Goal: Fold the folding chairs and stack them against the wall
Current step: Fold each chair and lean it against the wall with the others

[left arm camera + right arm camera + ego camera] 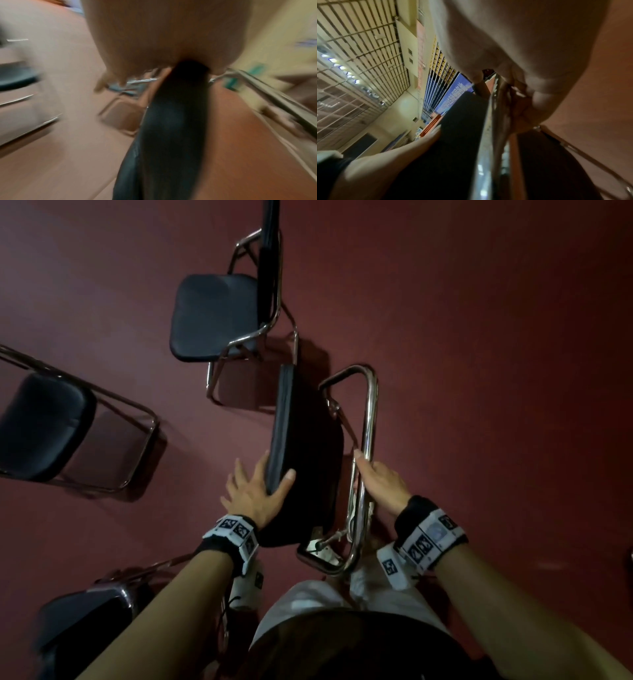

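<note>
The left hand [255, 494] grips the chair's seat [301, 446] (tilted up); the right hand [380, 479] grips its frame [368, 419].

A half-folded black-seated chrome chair [308, 446] stands upright among three open matching chairs [219, 316].

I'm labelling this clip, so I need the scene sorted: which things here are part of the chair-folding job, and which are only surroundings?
Part of the job:
- held folding chair, left hand gripping its seat, right hand gripping its chrome frame
- open chair ahead
- chair at left
- chair at lower left

Only surroundings:
- red floor
- blue banner
</note>
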Available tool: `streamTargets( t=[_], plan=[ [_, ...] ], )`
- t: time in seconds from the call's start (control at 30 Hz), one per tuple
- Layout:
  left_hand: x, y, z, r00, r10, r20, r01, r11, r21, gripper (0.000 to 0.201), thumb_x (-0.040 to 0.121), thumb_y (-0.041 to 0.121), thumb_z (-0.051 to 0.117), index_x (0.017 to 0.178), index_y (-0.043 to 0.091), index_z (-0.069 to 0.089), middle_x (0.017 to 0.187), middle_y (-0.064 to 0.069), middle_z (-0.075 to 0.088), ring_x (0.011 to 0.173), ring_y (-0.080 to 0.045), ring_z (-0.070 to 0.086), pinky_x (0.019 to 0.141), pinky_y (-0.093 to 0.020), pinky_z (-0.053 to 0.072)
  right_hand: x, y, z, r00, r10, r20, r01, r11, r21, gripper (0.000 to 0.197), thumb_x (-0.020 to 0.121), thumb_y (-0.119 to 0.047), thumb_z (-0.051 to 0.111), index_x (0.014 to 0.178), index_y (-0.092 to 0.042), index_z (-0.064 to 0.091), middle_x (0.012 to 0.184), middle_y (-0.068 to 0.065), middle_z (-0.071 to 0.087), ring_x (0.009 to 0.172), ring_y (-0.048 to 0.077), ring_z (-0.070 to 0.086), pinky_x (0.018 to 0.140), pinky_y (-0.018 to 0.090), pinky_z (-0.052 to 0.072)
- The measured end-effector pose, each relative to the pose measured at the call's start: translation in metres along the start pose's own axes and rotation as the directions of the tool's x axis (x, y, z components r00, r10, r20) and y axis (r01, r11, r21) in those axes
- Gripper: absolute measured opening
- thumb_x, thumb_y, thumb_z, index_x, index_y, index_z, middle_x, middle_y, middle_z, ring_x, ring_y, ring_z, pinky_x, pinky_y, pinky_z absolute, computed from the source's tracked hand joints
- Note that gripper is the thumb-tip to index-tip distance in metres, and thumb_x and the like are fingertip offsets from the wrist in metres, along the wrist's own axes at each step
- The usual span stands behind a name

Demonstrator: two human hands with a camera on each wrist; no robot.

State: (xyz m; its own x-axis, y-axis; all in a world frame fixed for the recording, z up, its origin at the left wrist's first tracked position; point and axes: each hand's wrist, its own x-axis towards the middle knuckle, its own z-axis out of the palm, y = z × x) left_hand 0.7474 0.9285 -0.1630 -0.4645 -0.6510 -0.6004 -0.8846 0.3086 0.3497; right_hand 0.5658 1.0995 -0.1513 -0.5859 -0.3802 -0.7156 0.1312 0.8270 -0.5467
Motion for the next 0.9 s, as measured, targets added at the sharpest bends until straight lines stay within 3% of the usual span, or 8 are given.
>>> streamTargets(
  t=[0.1, 0.17, 0.27, 0.4, 0.53, 0.63, 0.8, 0.9],
  plan=[
    [-0.011, 0.027, 0.023, 0.986, 0.055, 0.155, -0.060, 0.998, 0.027, 0.088, 0.074, 0.094, 0.031, 0.150, 0.062, -0.001, 0.167, -0.001, -0.018, 0.153, -0.041, -0.007, 0.116, -0.071, 0.006, -0.006, 0.008, 0.007, 0.999, 0.020, -0.034, -0.020, 1.000, -0.007, 0.067, 0.092, -0.073, 0.033, 0.104, -0.014, 0.063, 0.092, -0.002, 0.068, 0.099, 0.022, 0.064, 0.086, 0.035, 0.047],
    [-0.021, 0.059, 0.049, 0.955, 0.094, 0.281, -0.106, 0.994, 0.027, 0.083, 0.076, 0.094, 0.022, 0.145, 0.065, -0.015, 0.167, -0.004, -0.017, 0.153, -0.042, -0.004, 0.117, -0.068, 0.008, -0.012, 0.014, -0.004, 0.995, 0.080, -0.052, -0.079, 0.997, 0.007, 0.086, 0.087, -0.082, 0.029, 0.128, -0.012, 0.059, 0.122, 0.005, 0.067, 0.119, 0.027, 0.058, 0.096, 0.035, 0.044],
    [-0.029, 0.094, 0.075, 0.808, 0.258, 0.529, -0.222, 0.966, -0.132, 0.074, 0.083, 0.087, 0.007, 0.148, 0.060, -0.017, 0.168, -0.008, 0.009, 0.151, -0.036, 0.022, 0.123, -0.048, 0.016, -0.018, 0.024, -0.037, 0.992, 0.121, -0.031, -0.121, 0.993, 0.010, 0.114, 0.075, -0.095, 0.019, 0.150, -0.011, 0.040, 0.152, 0.011, 0.044, 0.137, 0.029, 0.045, 0.105, 0.036, 0.039],
    [-0.027, 0.104, 0.076, 0.668, 0.354, 0.654, -0.316, 0.931, -0.182, 0.069, 0.093, 0.077, 0.008, 0.155, 0.049, -0.003, 0.167, 0.005, 0.014, 0.153, -0.020, 0.020, 0.124, -0.034, 0.012, -0.020, 0.037, -0.064, 0.979, 0.123, -0.161, -0.139, 0.986, -0.095, 0.113, 0.073, -0.091, 0.041, 0.149, -0.007, 0.039, 0.152, 0.012, 0.044, 0.136, 0.028, 0.047, 0.109, 0.037, 0.041],
    [-0.042, 0.126, 0.079, 0.677, 0.308, 0.668, -0.392, 0.920, -0.027, 0.059, 0.102, 0.062, 0.026, 0.157, 0.048, 0.008, 0.161, -0.001, 0.034, 0.144, -0.026, 0.040, 0.114, -0.031, 0.030, -0.030, 0.059, -0.080, 0.977, 0.116, -0.178, -0.148, 0.973, -0.179, 0.099, 0.060, -0.085, 0.053, 0.131, -0.015, 0.056, 0.129, 0.004, 0.064, 0.113, 0.024, 0.062, 0.094, 0.035, 0.053],
    [-0.051, 0.159, 0.079, 0.694, 0.350, 0.629, -0.457, 0.890, 0.009, 0.058, 0.103, 0.051, 0.042, 0.157, 0.044, 0.022, 0.146, -0.003, 0.053, 0.117, -0.025, 0.065, 0.090, -0.030, 0.054, -0.040, 0.072, -0.105, 0.964, 0.135, -0.231, -0.175, 0.971, -0.162, 0.095, 0.055, -0.078, 0.054, 0.127, -0.015, 0.058, 0.123, 0.005, 0.065, 0.108, 0.025, 0.063, 0.090, 0.035, 0.055],
    [-0.040, 0.200, 0.081, 0.764, 0.453, 0.459, -0.600, 0.761, 0.249, 0.078, 0.099, 0.028, 0.057, 0.161, 0.022, 0.011, 0.152, -0.016, 0.046, 0.135, -0.032, 0.050, 0.110, -0.034, 0.041, -0.057, 0.119, -0.107, 0.981, 0.105, -0.163, -0.114, 0.993, -0.043, 0.060, 0.074, -0.056, 0.069, 0.114, -0.012, 0.064, 0.100, 0.003, 0.068, 0.086, 0.019, 0.066, 0.076, 0.029, 0.057],
    [-0.050, 0.241, 0.086, 0.727, 0.594, 0.345, -0.687, 0.611, 0.393, 0.095, 0.089, 0.022, 0.063, 0.161, 0.027, 0.002, 0.160, -0.020, 0.021, 0.136, -0.044, 0.040, 0.108, -0.046, 0.042, -0.067, 0.151, -0.109, 0.988, 0.071, -0.136, -0.073, 0.997, -0.005, 0.047, 0.078, -0.047, 0.072, 0.108, -0.012, 0.068, 0.093, 0.002, 0.071, 0.081, 0.015, 0.068, 0.075, 0.030, 0.060]
  ],
)
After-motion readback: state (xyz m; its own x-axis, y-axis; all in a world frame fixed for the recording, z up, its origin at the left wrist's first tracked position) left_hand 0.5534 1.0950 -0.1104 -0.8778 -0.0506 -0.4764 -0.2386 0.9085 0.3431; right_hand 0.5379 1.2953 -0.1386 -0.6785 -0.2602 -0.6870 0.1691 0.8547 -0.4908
